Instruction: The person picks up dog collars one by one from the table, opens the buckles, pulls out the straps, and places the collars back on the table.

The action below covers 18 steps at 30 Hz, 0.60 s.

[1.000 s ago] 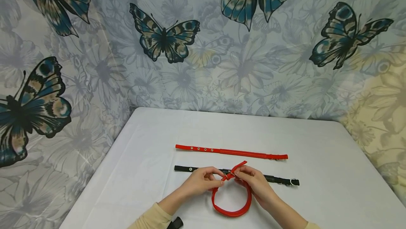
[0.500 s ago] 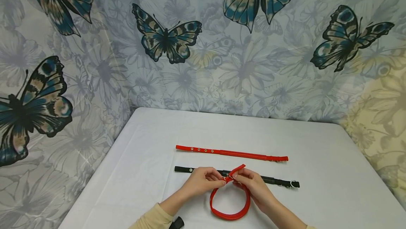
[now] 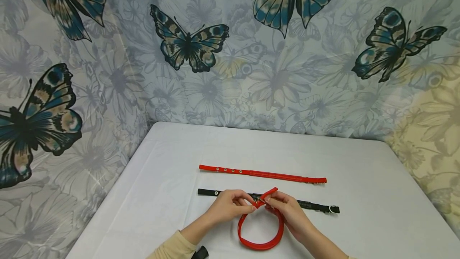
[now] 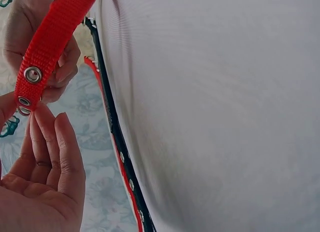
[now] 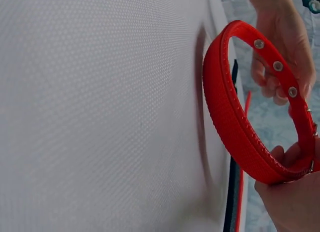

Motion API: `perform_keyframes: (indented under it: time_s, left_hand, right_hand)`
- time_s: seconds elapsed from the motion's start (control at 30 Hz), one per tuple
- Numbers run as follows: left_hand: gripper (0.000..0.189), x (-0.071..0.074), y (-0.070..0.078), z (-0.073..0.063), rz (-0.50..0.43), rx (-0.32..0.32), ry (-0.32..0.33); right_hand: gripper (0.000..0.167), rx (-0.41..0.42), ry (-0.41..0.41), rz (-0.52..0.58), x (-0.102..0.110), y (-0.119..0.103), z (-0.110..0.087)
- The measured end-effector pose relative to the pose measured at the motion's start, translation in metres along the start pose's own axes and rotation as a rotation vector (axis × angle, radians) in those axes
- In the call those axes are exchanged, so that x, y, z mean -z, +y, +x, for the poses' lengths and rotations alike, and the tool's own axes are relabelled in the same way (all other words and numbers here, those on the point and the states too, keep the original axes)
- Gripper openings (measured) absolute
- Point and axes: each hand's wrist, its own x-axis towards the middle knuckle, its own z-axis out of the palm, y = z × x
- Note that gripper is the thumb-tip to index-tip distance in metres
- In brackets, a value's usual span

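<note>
A red pet collar [image 3: 261,246] with metal eyelets is bent into a loop, its strap end passing through the buckle at the top. My left hand [image 3: 230,207] pinches the eyelet strap [image 4: 42,57] between thumb and fingertips, just left of the buckle. On the other side my right hand [image 3: 287,210] pinches the collar by the buckle, and the free tip points up and right. In the right wrist view the loop stands on edge near the table, with my right fingers [image 5: 292,154] partly hidden by it. Behind the hands lies a black collar [image 3: 312,204], its middle partly covered.
Farther back, a second red collar [image 3: 276,175] lies stretched out across the white table [image 3: 151,179]. A black object [image 3: 201,253] shows at the bottom edge beside the left sleeve [image 3: 174,246]. Butterfly-print cloth [image 3: 280,103] hangs behind the table.
Both hands have come slightly closer together at the buckle. The loop has shifted a little left and toward me, and the strap's free tip sits lower. The collars on the table stay put.
</note>
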Motion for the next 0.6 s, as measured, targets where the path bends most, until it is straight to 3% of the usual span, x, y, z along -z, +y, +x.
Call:
perform_keyframes:
  time_s: [0.47,0.6]
  left_hand:
    - [0.017,0.0000,-0.0013,-0.0019,0.007,0.006,-0.004]
    - [0.017,-0.0004,-0.0008,-0.0027,0.016,0.003,0.017]
  right_hand:
    - [0.019,-0.013,0.100,0.061,0.0041,0.0000,0.0056]
    - [0.018,-0.021,0.095,0.066,0.0044,-0.0016,0.0043]
